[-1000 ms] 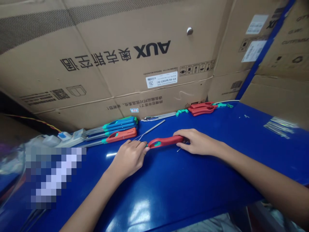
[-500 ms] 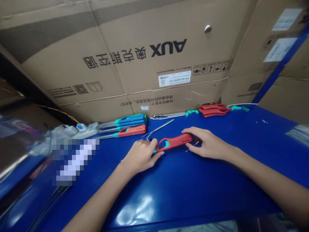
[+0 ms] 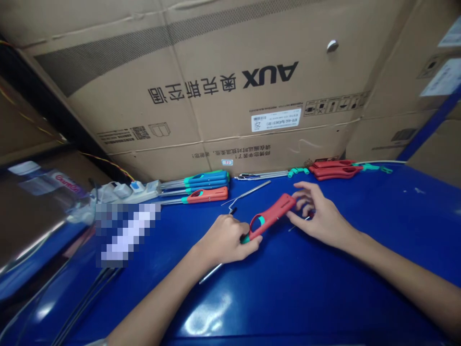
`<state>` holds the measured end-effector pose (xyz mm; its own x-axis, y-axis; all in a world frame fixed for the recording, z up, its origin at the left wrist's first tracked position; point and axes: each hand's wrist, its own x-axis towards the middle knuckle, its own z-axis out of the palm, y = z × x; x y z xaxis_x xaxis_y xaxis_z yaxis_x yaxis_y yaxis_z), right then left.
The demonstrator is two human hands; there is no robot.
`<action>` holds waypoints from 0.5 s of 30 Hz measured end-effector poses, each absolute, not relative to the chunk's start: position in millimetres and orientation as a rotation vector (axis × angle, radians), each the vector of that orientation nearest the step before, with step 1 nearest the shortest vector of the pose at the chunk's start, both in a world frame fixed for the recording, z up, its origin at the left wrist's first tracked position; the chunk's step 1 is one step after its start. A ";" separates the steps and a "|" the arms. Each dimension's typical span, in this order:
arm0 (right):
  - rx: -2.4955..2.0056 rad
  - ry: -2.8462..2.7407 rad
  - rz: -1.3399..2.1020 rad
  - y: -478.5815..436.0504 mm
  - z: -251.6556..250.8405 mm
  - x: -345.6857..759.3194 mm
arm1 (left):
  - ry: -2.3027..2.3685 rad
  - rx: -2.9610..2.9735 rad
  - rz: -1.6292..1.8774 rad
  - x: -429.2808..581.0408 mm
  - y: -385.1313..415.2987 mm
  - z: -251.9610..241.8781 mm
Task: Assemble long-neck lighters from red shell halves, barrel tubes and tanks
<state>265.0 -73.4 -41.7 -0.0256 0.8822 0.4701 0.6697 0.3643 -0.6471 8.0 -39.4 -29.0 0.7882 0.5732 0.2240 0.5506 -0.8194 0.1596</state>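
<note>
My left hand (image 3: 225, 239) is closed round the teal front end of a red lighter body (image 3: 272, 216), which tilts up to the right above the blue table (image 3: 288, 288). A thin metal rod (image 3: 212, 273) runs out below that hand towards me. My right hand (image 3: 319, 214) is at the handle's far end, fingers spread and touching it lightly. A loose metal tube with wire (image 3: 248, 192) lies just behind the hands.
Finished blue and red lighters (image 3: 201, 185) lie in a row at the left back, beside a white power strip (image 3: 126, 190). More red handles (image 3: 333, 169) and metal tubes (image 3: 259, 174) lie along the big cardboard box (image 3: 230, 86). A blurred patch covers something at left.
The red handle has been lifted at its right end and drawn nearer to me. My right hand has loosened from a grip to spread fingers. The camera has swung left.
</note>
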 end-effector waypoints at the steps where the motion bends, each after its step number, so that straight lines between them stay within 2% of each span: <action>1: -1.377 -1.633 0.367 -74.1 -40.3 262.0 | 0.940 2.806 0.456 9.4 -39.9 -31.4; 4: -1.360 -1.536 0.532 -79.9 -33.1 253.8 | 0.985 2.535 0.534 14.8 -42.6 -37.8; 10: -1.205 -1.870 0.683 -97.2 -25.7 242.4 | 0.894 2.327 0.522 27.5 -54.8 -45.3; 15: -1.229 -2.053 0.597 -101.8 -31.4 242.8 | 0.836 2.350 0.518 31.6 -59.4 -47.4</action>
<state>242.8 -101.8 -31.4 -0.3382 0.8898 0.3062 0.5872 0.4539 -0.6702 31.6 -59.4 -47.4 0.7274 0.6674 0.1595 0.4398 -0.6319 0.6381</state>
